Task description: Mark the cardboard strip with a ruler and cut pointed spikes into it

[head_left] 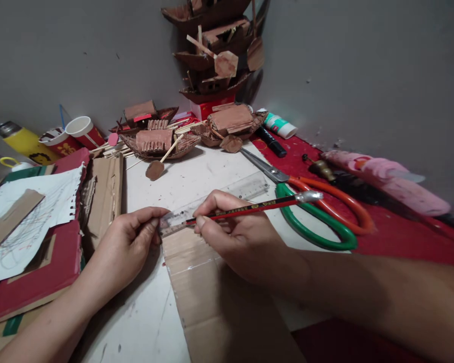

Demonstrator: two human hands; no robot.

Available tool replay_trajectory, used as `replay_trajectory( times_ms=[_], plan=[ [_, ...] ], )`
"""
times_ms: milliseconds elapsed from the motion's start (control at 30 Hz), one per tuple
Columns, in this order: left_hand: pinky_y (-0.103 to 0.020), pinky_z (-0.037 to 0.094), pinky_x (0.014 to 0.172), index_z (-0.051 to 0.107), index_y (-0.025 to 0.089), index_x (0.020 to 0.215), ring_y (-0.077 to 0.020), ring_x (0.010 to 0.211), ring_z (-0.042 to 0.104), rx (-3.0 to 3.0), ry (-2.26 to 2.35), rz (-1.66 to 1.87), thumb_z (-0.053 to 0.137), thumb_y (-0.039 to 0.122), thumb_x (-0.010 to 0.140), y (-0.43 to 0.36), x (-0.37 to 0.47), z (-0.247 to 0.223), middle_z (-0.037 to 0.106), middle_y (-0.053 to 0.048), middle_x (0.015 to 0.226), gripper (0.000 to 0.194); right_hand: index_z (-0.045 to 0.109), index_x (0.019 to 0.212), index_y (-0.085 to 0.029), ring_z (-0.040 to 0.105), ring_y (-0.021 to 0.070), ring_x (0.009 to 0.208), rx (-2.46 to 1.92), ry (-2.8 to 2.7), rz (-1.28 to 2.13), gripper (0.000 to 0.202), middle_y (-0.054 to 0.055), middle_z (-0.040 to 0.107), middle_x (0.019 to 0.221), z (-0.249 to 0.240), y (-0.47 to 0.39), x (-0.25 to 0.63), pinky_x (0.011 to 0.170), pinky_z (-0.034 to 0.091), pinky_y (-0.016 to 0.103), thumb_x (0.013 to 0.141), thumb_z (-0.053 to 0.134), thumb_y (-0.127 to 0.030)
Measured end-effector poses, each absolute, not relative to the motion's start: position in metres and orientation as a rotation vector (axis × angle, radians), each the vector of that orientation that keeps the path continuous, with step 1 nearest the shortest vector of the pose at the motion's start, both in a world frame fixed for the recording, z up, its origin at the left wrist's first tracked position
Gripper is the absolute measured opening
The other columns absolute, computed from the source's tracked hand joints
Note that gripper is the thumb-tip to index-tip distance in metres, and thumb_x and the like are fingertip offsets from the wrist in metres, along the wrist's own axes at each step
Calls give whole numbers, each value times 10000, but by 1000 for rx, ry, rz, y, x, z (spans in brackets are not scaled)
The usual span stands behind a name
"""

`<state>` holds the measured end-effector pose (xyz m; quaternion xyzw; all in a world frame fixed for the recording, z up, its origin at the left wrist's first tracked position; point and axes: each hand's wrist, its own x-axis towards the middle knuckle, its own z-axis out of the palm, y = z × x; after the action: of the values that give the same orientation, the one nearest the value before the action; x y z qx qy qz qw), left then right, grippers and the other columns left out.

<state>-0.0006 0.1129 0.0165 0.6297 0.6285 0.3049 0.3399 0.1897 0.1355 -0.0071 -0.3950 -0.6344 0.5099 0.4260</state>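
A strip of brown cardboard (196, 292) lies before me, with a thin pale line across it. Over its far end rests a clear plastic ruler (249, 186), slanting up to the right. My left hand (136, 237) pinches the ruler's left end between thumb and fingers. In my right hand (238, 232) is a red and black pencil (257, 205), its tip close to the ruler's edge and its silvery end pointing right. The right hand hides part of the ruler and cardboard. Large scissors (314, 212) with one green and one orange handle lie beyond my right hand.
Small cardboard boats (155, 141) with paddles stand at the back, and more boats are stacked against the wall. Cups (81, 131) and a yellow bottle (22, 141) are back left. Paper (34, 217) and cardboard pieces lie left. A black marker (272, 142) lies back right.
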Motion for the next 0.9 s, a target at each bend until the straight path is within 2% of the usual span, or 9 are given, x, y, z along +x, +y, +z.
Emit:
replay_trajectory(
  times_ms=[233,467,567,700,800,900],
  plan=[
    [-203,414,479,752,173,931,-123,501,535,1614,1609,833,538,231,828,114,1,16,643,-1,582,245,529,749,-201,322,57,458,-1015,-1786,1154,88,-94,389,533,-15,135,190,419,264,186,775,541,-117],
    [-199,406,471,762,187,919,-117,498,518,1583,1594,859,539,199,831,111,1,16,626,7,567,239,543,747,-200,408,71,489,-1011,-1775,1161,93,-75,473,558,-11,135,191,457,334,194,799,552,-123],
    [-188,421,482,753,173,900,-105,501,519,1448,1574,941,571,199,834,111,1,16,627,8,571,195,584,843,-205,507,90,544,-969,-1612,1171,61,-33,601,668,-5,132,193,509,411,211,885,541,-201],
    [-191,500,560,714,160,982,-85,541,565,1114,1472,1176,680,255,813,112,-1,19,670,6,694,197,598,996,-230,566,97,564,-873,-1445,1226,154,-12,657,731,-3,130,194,508,440,211,983,475,-322],
    [-211,538,623,677,172,1000,-81,575,611,942,1318,1314,768,264,760,109,2,24,697,1,794,272,608,1018,-226,609,112,630,-887,-1430,1305,188,15,682,800,-7,133,192,525,462,212,963,522,-384],
    [-211,537,642,646,172,945,-89,605,638,898,1207,1285,786,258,755,100,12,27,703,-9,790,251,594,1081,-207,634,141,726,-931,-1442,1324,277,43,686,886,-7,138,190,573,489,231,888,624,-404]
  ],
)
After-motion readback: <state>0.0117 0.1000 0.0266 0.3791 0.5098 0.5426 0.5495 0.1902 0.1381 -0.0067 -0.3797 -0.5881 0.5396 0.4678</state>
